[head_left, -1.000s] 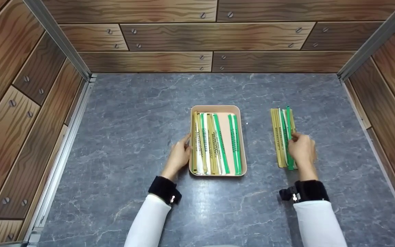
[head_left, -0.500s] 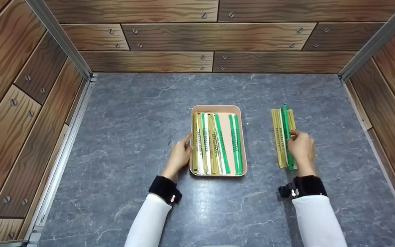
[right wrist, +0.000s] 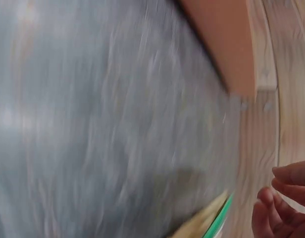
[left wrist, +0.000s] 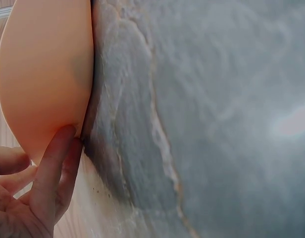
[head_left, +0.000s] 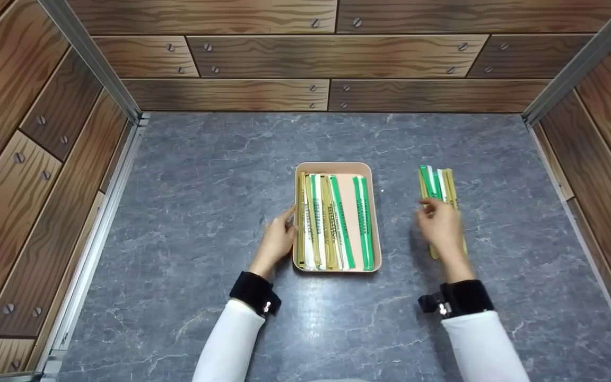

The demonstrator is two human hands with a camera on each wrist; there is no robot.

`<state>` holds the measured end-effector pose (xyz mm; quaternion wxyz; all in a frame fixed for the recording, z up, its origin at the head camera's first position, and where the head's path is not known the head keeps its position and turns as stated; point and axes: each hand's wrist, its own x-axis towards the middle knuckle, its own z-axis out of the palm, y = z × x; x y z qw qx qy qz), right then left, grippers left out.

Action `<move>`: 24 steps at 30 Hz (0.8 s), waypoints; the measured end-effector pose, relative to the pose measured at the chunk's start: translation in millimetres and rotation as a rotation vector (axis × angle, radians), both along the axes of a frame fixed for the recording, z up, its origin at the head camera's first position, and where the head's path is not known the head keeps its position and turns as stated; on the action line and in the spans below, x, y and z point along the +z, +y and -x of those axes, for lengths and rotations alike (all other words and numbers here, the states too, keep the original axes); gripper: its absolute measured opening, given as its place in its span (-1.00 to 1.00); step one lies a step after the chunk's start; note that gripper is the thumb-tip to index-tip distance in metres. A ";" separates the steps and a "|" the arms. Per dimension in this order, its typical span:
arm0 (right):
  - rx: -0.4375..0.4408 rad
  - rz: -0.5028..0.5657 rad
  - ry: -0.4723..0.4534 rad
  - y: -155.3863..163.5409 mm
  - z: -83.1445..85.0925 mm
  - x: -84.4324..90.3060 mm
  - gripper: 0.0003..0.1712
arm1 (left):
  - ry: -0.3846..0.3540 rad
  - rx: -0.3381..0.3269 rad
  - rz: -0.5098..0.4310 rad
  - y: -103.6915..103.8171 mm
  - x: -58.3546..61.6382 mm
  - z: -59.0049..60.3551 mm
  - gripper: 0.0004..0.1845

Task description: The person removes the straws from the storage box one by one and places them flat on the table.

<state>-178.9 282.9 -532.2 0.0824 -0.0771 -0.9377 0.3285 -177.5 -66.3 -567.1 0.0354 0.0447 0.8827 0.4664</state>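
Observation:
A pinkish-tan tray [head_left: 375, 249] holds a row of slim stick packets [head_left: 329, 223] in gold, white and green with dark print. My left hand [head_left: 276, 239] is at its left side; in the left wrist view the fingertips [left wrist: 63, 136] touch the outer wall low down. To the tray's right lies a small pile of similar packets [head_left: 446, 185], a green packet [head_left: 424, 172] along its left side. My right hand [head_left: 442, 225] is over this pile and hides its lower middle. The right wrist view shows thumb and fingers apart, with nothing between them.
Both tray and pile rest on a grey marbled tabletop [head_left: 220, 159]. Wood-patterned walls [head_left: 332, 58] enclose it at the back and sides, with metal rails [head_left: 98, 228] along the edges. A tiny white speck lies between tray and pile.
The right hand has moved left across the pile. A green packet that lay near the pile's middle now shows at its left side. Left hand and tray have stayed put.

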 end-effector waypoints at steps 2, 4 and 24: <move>0.073 0.005 0.059 -18.6 -1.7 1.5 -0.71 | -0.002 0.000 0.000 -0.1 0.0 -0.1 -0.41; 0.146 0.002 0.096 -39.1 -4.4 3.1 -0.74 | -0.002 0.002 0.002 -0.1 -0.1 0.1 -0.41; 0.401 -0.299 -0.173 -142.7 -8.4 -22.1 -0.62 | -0.017 0.018 -0.001 0.6 -1.1 0.8 -0.39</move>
